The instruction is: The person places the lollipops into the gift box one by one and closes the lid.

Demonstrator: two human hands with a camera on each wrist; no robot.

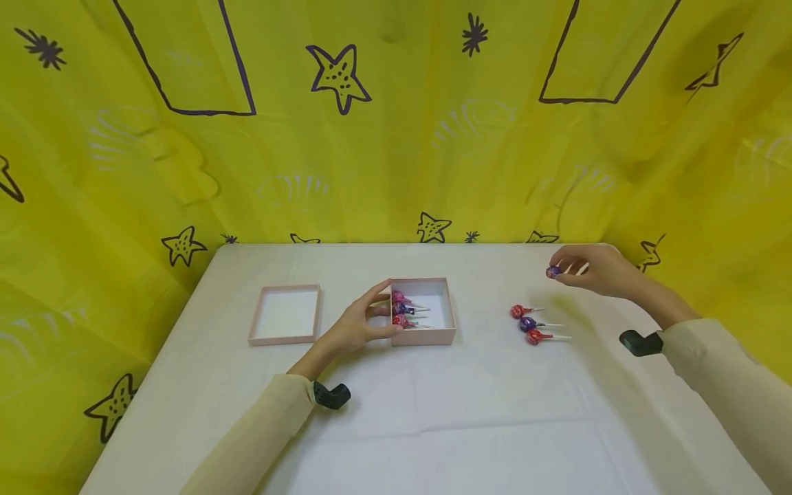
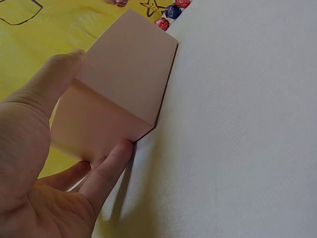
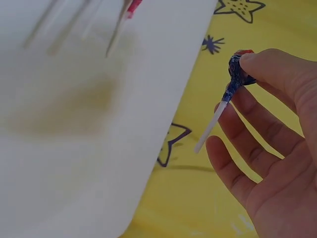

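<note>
Head view, right hand raised over the table's far right, pinching a purple lollipop by its head, stick toward the palm, left hand gripping the pink box's left wall, three lollipops lying between box and right hand

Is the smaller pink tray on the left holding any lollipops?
No, the pink lid shows only its bare white inside; the lollipops lie in the box beside it.

Three lollipops lie on the table between the right hand and the box. The left hand blocks the box's left side. The near table is open.
</note>
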